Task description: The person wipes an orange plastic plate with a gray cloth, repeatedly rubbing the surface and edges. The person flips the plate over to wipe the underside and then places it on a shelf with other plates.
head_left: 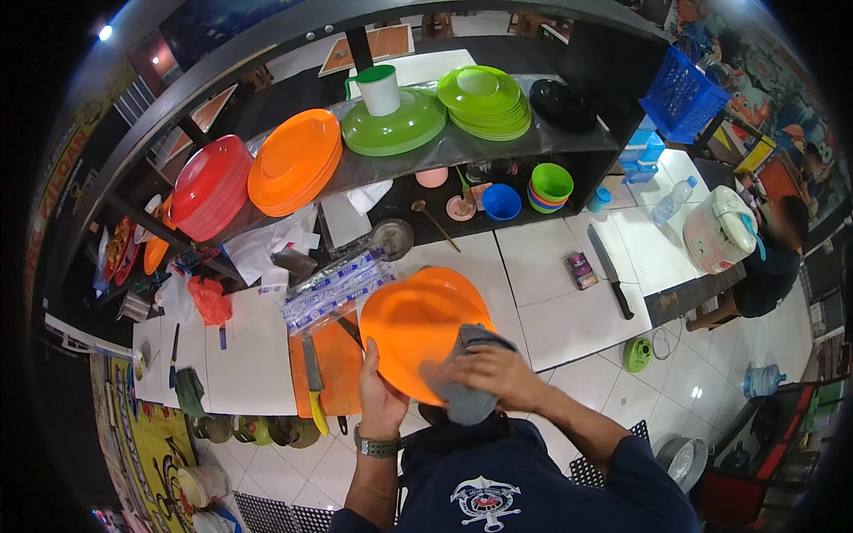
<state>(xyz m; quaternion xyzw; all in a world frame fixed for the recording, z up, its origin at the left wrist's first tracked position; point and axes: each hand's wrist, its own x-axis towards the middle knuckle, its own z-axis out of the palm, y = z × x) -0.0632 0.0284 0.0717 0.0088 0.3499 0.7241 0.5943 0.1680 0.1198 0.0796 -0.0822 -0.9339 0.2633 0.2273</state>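
Observation:
My left hand (381,386) grips the lower left rim of an orange plate (406,320), thumb on its face. Another orange plate shape shows just behind its upper right edge. My right hand (493,373) holds a grey cloth (470,403) pressed on the plate's lower right part; the cloth is partly blurred. Left of the plates, an orange cutting board (340,373) lies on the white-tiled counter with a yellow-handled knife (313,373) on it. A plastic pack with blue print (340,286) lies above the board.
Stacks of red plates (210,190), orange plates (293,163) and green plates (486,100) stand on the shelf. A black-handled knife (610,270) and a small box (581,271) lie on the right counter, near a rice cooker (720,230). A person (773,266) sits at far right.

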